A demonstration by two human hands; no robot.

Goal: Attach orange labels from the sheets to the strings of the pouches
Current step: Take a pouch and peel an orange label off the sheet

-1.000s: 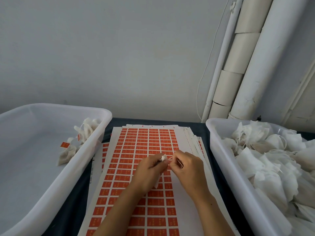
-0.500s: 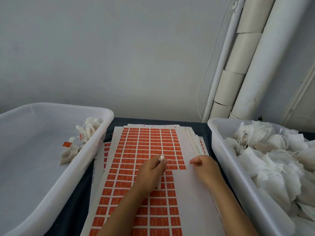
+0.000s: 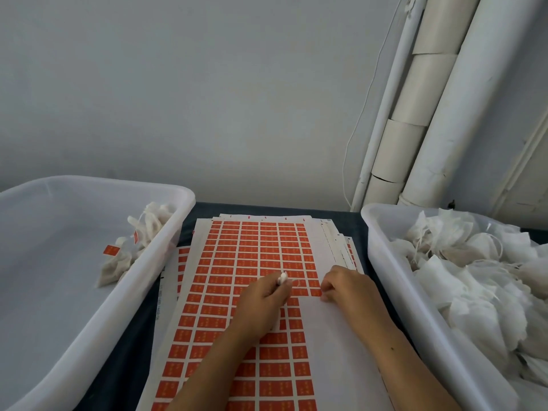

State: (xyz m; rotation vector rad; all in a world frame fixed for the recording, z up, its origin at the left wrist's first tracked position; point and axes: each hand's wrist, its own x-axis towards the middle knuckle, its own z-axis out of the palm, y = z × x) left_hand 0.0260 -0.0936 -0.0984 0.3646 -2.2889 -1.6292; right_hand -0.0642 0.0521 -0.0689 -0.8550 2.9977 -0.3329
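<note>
The left hand [image 3: 262,301] was curled round a white pouch [image 3: 282,277], whose string end could not be made out. The right hand [image 3: 345,287], fingers curled down onto the label sheet [image 3: 243,262], rested just right of the nearest orange label [image 3: 315,292]. That label lay between both hands, nearer the right; whether it was pinched could not be told.

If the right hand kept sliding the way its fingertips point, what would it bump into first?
The right hand points left across the label sheet, so it would probably meet the orange labels at its fingertips first, then the left hand holding a white pouch. Depth is hard to judge.
</note>
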